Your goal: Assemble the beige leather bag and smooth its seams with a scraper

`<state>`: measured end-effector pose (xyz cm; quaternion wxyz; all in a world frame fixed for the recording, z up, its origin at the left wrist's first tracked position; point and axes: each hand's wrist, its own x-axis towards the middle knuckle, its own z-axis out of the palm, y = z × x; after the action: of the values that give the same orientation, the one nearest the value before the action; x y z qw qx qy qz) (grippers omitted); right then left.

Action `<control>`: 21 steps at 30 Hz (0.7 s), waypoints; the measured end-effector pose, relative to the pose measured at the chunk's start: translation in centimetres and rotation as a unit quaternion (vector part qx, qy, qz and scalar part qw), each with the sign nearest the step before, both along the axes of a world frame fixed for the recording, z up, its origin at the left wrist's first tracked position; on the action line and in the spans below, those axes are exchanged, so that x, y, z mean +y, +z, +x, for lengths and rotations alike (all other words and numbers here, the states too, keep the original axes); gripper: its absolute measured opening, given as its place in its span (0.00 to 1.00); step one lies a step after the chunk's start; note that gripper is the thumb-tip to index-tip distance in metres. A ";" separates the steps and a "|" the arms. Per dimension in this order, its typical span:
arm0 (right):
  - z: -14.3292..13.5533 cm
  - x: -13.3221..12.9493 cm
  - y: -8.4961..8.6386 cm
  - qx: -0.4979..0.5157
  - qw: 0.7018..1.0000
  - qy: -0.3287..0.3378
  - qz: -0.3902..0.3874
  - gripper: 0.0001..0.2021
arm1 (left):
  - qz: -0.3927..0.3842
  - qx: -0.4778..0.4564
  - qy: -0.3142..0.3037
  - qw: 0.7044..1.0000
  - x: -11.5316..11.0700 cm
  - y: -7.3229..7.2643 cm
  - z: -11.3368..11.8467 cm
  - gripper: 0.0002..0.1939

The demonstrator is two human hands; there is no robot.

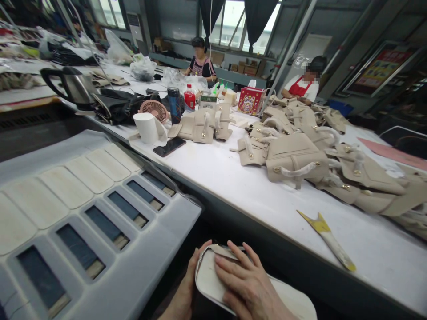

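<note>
Clasping a cream piece (288, 294) — left hand (189, 278), grip partly hidden; right hand (246, 281) atop, fingers slightly apart.

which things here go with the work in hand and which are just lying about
Likely part of the work:
- cream piece, held at its edge by the left hand, under the right hand
- beige bags, similar in colour

Probably just lying about:
- kettle
- phone
- pink fan
- paper roll

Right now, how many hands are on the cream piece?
2: the left hand at the left end of the cream piece, the right hand across its upper face. Its underside is hidden.
</note>
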<state>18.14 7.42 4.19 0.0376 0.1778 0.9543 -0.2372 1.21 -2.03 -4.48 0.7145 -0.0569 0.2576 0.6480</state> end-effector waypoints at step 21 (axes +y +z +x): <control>-0.7 -1.7 0.1 0.070 0.987 -0.122 -0.078 0.26 | -0.012 0.085 -0.076 0.993 -0.3 0.8 -1.8 0.32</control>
<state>17.39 5.70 4.28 -0.0442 0.2727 0.9041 -0.3259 -0.55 -2.37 -3.68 0.7364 0.0094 0.3285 0.5914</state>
